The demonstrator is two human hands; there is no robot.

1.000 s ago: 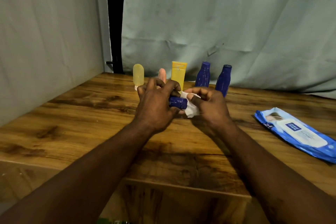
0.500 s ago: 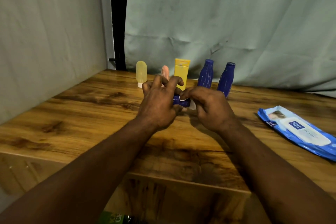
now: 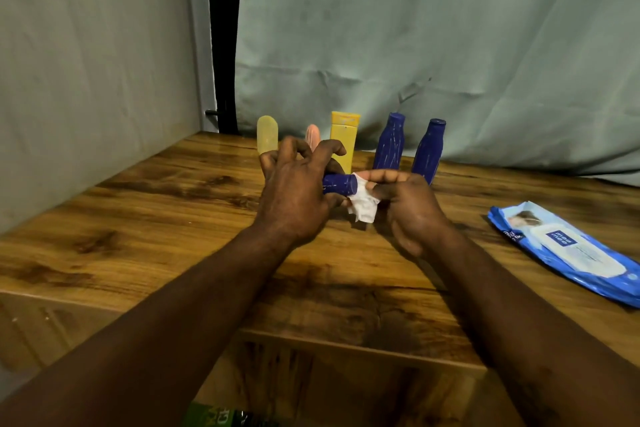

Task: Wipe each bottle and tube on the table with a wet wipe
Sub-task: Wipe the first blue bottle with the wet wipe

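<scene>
The left hand (image 3: 294, 199) curls around a dark blue bottle (image 3: 340, 184) and holds it on its side just above the tabletop (image 3: 138, 218), with one end poking out toward the right hand (image 3: 412, 210). That hand pinches a crumpled white wet wipe (image 3: 364, 207) between thumb and fingers and presses it against the exposed end. I cannot tell whether that end is the cap or the base.

To do this well, I would roll the bottle while the wipe travels along it, then shift the grip so the covered part gets cleaned too.

A row stands upright close behind the hands: a pale yellow tube (image 3: 267, 134), a pink tube (image 3: 312, 133), a yellow tube (image 3: 344, 139), an inner blue bottle (image 3: 389, 144) and an outer blue bottle (image 3: 429, 149). A wide sweep could topple them. A blue pack of wipes (image 3: 568, 253) lies well off to the right.
</scene>
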